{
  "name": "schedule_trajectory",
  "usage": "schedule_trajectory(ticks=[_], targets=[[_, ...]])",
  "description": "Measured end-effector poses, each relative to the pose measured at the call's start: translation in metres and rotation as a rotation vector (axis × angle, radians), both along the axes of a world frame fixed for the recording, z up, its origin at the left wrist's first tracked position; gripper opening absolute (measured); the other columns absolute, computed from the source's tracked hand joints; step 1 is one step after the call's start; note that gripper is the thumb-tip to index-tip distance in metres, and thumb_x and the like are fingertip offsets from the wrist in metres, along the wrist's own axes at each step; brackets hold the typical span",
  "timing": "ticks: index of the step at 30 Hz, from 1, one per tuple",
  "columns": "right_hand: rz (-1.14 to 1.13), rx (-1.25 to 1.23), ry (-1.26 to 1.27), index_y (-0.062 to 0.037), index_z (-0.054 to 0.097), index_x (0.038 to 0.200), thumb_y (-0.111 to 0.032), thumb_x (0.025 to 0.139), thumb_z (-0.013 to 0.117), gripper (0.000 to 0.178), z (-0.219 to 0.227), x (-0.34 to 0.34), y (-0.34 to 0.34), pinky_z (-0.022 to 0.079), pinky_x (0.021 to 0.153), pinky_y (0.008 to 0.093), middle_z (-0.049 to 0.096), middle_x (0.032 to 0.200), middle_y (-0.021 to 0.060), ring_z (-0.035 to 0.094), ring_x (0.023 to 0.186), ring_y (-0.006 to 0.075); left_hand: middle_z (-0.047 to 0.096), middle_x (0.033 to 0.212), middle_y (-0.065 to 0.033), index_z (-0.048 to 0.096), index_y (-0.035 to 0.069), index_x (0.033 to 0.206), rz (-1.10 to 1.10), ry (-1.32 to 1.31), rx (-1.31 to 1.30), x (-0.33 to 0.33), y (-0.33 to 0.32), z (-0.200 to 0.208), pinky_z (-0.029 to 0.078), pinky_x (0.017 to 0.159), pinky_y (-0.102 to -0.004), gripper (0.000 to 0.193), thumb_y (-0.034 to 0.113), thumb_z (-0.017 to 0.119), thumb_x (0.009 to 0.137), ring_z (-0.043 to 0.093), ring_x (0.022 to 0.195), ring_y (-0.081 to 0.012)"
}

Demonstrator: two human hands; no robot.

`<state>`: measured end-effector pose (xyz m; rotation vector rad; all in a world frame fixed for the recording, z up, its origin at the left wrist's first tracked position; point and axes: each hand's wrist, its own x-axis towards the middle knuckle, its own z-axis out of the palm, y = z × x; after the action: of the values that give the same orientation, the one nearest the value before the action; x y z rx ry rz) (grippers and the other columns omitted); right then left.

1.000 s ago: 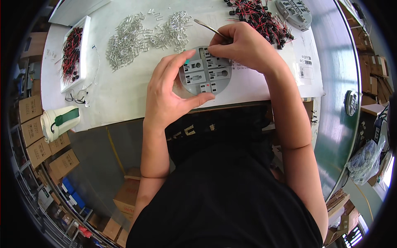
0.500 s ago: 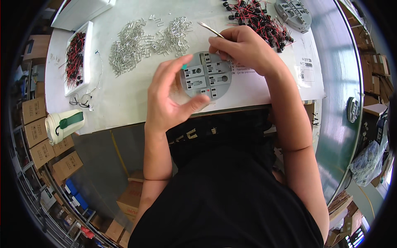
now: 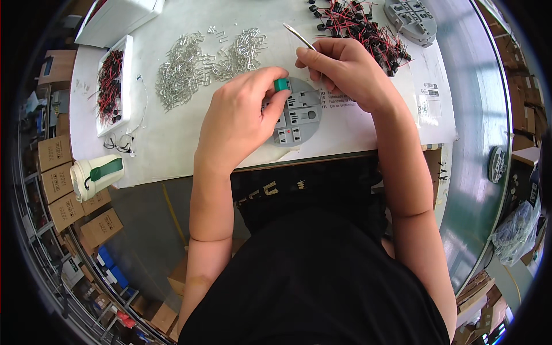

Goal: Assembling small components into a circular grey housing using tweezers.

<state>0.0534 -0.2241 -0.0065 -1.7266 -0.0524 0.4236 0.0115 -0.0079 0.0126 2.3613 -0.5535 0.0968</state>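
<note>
A round grey plastic plate (image 3: 305,131) with raised rectangular mounts and slots lies flat near the table's front edge. Over its left part is my left hand (image 3: 244,109), thumb and index finger closed on a small green block (image 3: 280,84) at the plate's upper edge. Whether the block touches the plate I cannot tell. My right hand (image 3: 348,72) is closed around a slim silver metal tool (image 3: 298,35), pointing up and left, away from the plate. The fingers hide the tool's other end, so its exact kind is unclear.
Piles of U-shaped metal clips (image 3: 181,72) lie beyond my left hand. Black parts with red wires (image 3: 368,34) are heaped at the back right, beside stacked grey plates (image 3: 411,20). A white tray (image 3: 127,86), glasses (image 3: 119,142) and a cream-and-green container (image 3: 96,175) are at left.
My left hand has gone from spread fingers beside the plate to a pinch on the green block, moving right. The right hand, still holding the tool, has shifted slightly right.
</note>
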Motion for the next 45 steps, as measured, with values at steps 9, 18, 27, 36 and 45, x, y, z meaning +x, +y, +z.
schedule_trajectory(ticks=[9, 18, 27, 36, 45], targets=[[0.012, -0.107, -0.253, -0.0018, 0.079, 0.104, -0.028, 0.101, 0.076, 0.027, 0.013, -0.009, -0.008, 0.042, 0.057, 0.0241, 0.070, 0.080, -0.0025, 0.055, 0.064, 0.0050, 0.070, 0.092, -0.0120, 0.075, 0.005, 0.114, -0.006, 0.054, 0.089, 0.006, -0.006, 0.000, 0.055, 0.080, -0.0435, 0.025, 0.013, 0.080, 0.091, 0.069, 0.087, -0.0328], [0.132, -0.990, -0.651, 0.0011, 0.080, 0.094, -0.012, 0.088, 0.071, 0.017, 0.047, 0.062, -0.002, 0.060, 0.081, 0.0486, 0.077, 0.095, 0.0273, 0.076, 0.092, 0.0435, 0.068, 0.094, -0.0067, 0.076, 0.007, 0.119, 0.101, -0.102, -0.168, -0.013, -0.010, -0.042, 0.050, 0.088, -0.0410, 0.030, 0.017, 0.082, 0.091, 0.058, 0.094, -0.0288], [-0.032, -0.504, -0.711, 0.0024, 0.078, 0.108, -0.017, 0.099, 0.077, 0.022, 0.026, 0.060, -0.035, 0.053, 0.066, 0.0313, 0.077, 0.087, 0.0014, 0.064, 0.071, 0.0111, 0.068, 0.095, -0.0060, 0.076, 0.006, 0.119, 0.100, -0.116, -0.230, -0.014, -0.008, -0.046, 0.050, 0.087, -0.0403, 0.030, 0.017, 0.082, 0.092, 0.058, 0.093, -0.0275], [-0.295, -0.162, -0.366, -0.0006, 0.077, 0.105, -0.016, 0.100, 0.075, 0.016, 0.029, 0.008, -0.028, 0.045, 0.062, 0.0254, 0.069, 0.081, -0.0022, 0.054, 0.071, 0.0051, 0.069, 0.109, -0.0117, 0.071, 0.005, 0.129, 0.167, -0.298, -0.232, -0.013, -0.007, -0.043, 0.050, 0.097, -0.0413, 0.044, 0.028, 0.084, 0.094, 0.062, 0.105, -0.0309], [-0.169, 0.197, -0.353, 0.0005, 0.071, 0.116, -0.007, 0.100, 0.076, 0.018, 0.034, -0.040, 0.000, 0.046, 0.071, 0.0229, 0.069, 0.096, -0.0033, 0.053, 0.079, 0.0035, 0.077, 0.105, -0.0125, 0.072, 0.000, 0.128, 0.070, -0.073, -0.581, -0.012, -0.015, 0.007, 0.058, 0.085, -0.0342, 0.044, 0.024, 0.086, 0.094, 0.073, 0.094, -0.0239]])
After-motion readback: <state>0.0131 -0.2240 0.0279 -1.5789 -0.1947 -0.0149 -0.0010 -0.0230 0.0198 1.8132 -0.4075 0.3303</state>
